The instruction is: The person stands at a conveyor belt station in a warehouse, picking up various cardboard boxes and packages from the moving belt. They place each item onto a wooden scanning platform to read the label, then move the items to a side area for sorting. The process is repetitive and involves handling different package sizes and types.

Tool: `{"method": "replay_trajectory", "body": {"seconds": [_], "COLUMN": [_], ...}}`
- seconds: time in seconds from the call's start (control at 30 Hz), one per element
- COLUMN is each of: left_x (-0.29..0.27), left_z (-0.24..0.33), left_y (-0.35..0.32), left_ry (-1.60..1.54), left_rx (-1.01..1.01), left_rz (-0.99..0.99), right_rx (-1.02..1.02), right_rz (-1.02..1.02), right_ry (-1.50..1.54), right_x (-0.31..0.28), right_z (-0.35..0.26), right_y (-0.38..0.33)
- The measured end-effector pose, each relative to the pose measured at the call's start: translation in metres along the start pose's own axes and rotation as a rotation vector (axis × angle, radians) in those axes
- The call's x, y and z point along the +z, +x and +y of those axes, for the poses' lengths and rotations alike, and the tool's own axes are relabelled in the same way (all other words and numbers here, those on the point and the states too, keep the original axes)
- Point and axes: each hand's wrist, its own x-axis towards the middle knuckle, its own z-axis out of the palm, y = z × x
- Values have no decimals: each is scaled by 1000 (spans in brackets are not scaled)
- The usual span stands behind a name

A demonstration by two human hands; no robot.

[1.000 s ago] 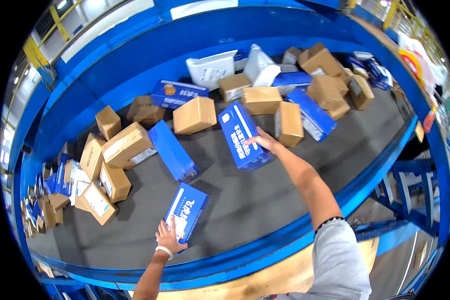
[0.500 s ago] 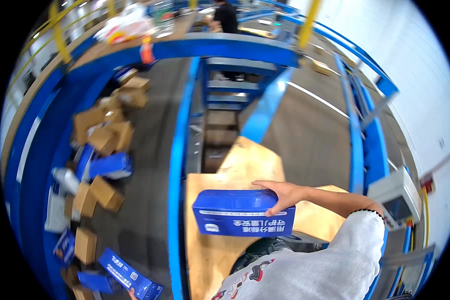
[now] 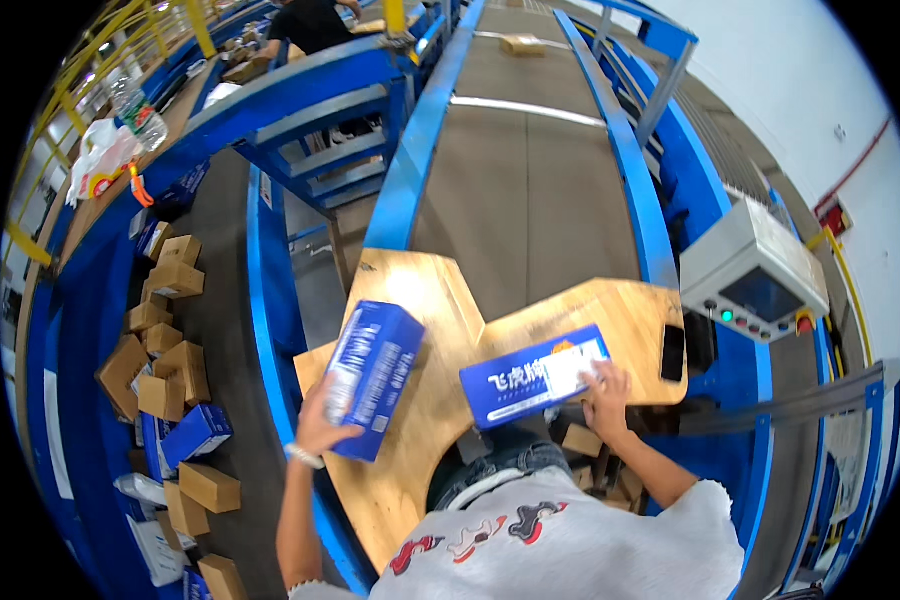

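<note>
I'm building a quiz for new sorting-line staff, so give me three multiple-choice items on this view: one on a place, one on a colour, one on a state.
1. Where does the blue box with a white label lie?
A. on the wooden table
B. on the grey belt
C. on the floor

2. What colour is the box in the left hand?
A. brown
B. blue
C. white

3. How is the right hand?
A. hanging free
B. fingers resting on the labelled box
C. on the control panel

Answers: 1 A, it lies flat on the wooden table; 2 B, the tall box is blue; 3 B, fingers lie on its label end.
</note>
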Motion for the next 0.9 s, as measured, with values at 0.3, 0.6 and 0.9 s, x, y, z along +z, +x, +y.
{"method": "replay_trajectory", "body": {"seconds": [0.3, 0.6, 0.9], "left_x": [31, 41, 16], "left_z": [52, 29, -21], "left_y": [-21, -22, -2], "left_ry": [518, -26, -229], "left_rx": [-190, -268, -269], "left_rz": [151, 498, 548], "right_rx": [1151, 1214, 840], "right_rz": [4, 159, -868], "right_ry": [1296, 1110, 1389], "right_x": [33, 160, 139], "right_z": [-156, -45, -100], "right_y": [44, 310, 195]}}
